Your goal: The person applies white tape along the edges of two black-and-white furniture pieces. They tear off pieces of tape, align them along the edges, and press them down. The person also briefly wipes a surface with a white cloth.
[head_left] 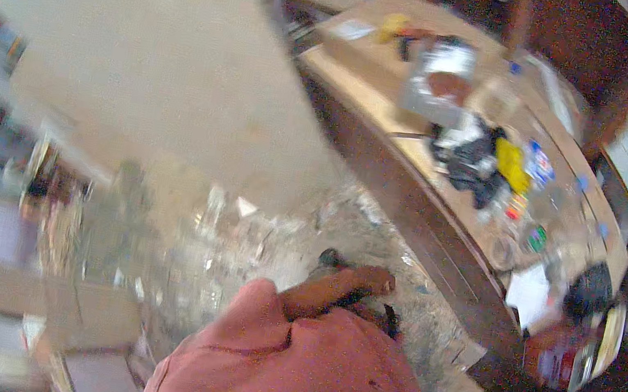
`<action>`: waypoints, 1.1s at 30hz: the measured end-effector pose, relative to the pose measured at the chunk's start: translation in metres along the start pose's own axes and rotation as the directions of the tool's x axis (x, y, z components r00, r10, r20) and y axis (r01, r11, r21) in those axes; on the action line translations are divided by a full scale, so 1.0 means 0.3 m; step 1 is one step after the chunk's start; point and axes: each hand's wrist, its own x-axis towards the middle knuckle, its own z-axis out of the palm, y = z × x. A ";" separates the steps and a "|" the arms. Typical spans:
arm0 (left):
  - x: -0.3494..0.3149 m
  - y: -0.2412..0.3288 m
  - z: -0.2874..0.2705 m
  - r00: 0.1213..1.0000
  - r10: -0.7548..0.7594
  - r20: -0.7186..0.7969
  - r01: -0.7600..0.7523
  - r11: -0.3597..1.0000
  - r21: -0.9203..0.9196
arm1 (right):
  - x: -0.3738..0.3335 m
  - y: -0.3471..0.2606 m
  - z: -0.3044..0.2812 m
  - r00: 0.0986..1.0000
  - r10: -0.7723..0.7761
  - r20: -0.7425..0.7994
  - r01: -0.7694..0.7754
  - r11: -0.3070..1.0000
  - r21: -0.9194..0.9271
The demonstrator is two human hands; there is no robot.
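My left hand (376,280) is in front of my body, its bare forearm (323,291) coming out of a pink sleeve (261,312). Motion blur smears its fingers, and nothing can be made out in it. Just below, a patch of skin that seems to be my right hand (370,314) shows past the pink shirt (300,376), next to a small dark strip (390,322). Most of that hand and arm is hidden. Neither hand touches the table on the right.
A long wooden table (369,114) runs along the right, bearing a shiny silver box (436,84), black plastic bags (473,160), a yellow packet (511,164) and a white sheet (528,294). Scraps litter the dusty floor (283,232). A large pale panel (164,46) stands at upper left.
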 end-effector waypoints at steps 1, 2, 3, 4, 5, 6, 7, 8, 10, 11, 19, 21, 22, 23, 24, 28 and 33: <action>-0.037 -0.084 -0.028 0.976 0.008 -0.219 -0.017 0.999 -0.038 | 0.038 -0.064 0.070 1.000 -0.001 -0.013 0.000 0.994 -0.113; -0.089 -0.172 -0.061 0.907 -0.106 -0.407 0.089 0.994 -0.061 | 0.073 -0.119 0.144 1.000 -0.009 -0.010 0.007 0.979 -0.203; -0.163 -0.252 -0.070 0.809 -0.167 -0.563 0.105 0.985 -0.140 | 0.100 -0.165 0.216 1.000 -0.021 0.004 0.021 0.959 -0.283; -0.237 -0.328 -0.078 0.681 -0.221 -0.698 0.090 0.971 -0.220 | 0.135 -0.212 0.286 0.999 -0.029 0.026 0.036 0.931 -0.363; -0.350 -0.418 -0.081 0.557 -0.238 -0.796 -0.032 0.951 -0.306 | 0.157 -0.248 0.358 0.998 -0.038 0.049 0.056 0.901 -0.430; -0.414 -0.493 -0.092 0.474 -0.564 -0.676 0.235 0.821 -0.521 | 0.176 -0.279 0.437 0.996 -0.047 0.072 0.076 0.865 -0.496; -0.502 -0.556 -0.053 0.371 -0.666 -0.647 0.203 0.738 -0.644 | 0.190 -0.299 0.516 0.994 -0.048 0.100 0.096 0.827 -0.553; -0.585 -0.623 -0.008 0.356 -0.657 -0.665 0.369 0.752 -0.546 | 0.202 -0.314 0.599 0.991 -0.055 0.120 0.117 0.789 -0.603; -0.739 -0.767 0.087 0.381 -0.726 -0.573 0.582 0.670 -0.462 | 0.218 -0.303 0.779 0.984 -0.051 0.171 0.155 0.718 -0.679; -0.801 -0.827 0.161 0.414 -0.702 -0.580 0.676 0.664 -0.321 | 0.221 -0.283 0.879 0.980 -0.043 0.196 0.173 0.681 -0.712; -1.034 -1.004 0.489 0.262 -0.887 -0.380 0.519 0.461 -0.720 | 0.226 -0.005 1.630 0.920 0.159 0.358 0.307 0.275 -0.911; -1.066 -0.994 0.463 0.153 -0.945 -0.290 0.270 0.322 -0.907 | 0.227 0.053 1.800 0.895 0.218 0.390 0.355 0.184 -0.917; -1.081 -0.991 0.440 0.119 -0.967 -0.227 0.180 0.246 -0.952 | 0.228 0.077 1.879 0.882 0.244 0.403 0.378 0.145 -0.914; -1.101 -0.992 0.417 0.135 -0.982 -0.129 0.063 0.138 -0.988 | 0.233 0.096 1.962 0.870 0.268 0.414 0.398 0.114 -0.910; -1.119 -0.993 0.391 0.097 -0.981 -0.169 0.054 0.175 -0.983 | 0.242 0.112 2.036 0.858 0.289 0.425 0.421 0.080 -0.904; -1.186 -0.970 0.330 -0.001 -0.988 -0.154 -0.081 0.153 -0.985 | 0.302 0.131 2.281 0.824 0.369 0.430 0.469 -0.017 -0.883; -1.206 -0.880 0.340 -0.069 -0.998 -0.007 -0.190 0.020 -0.982 | 0.406 0.224 2.462 0.784 0.475 0.399 0.508 -0.123 -0.853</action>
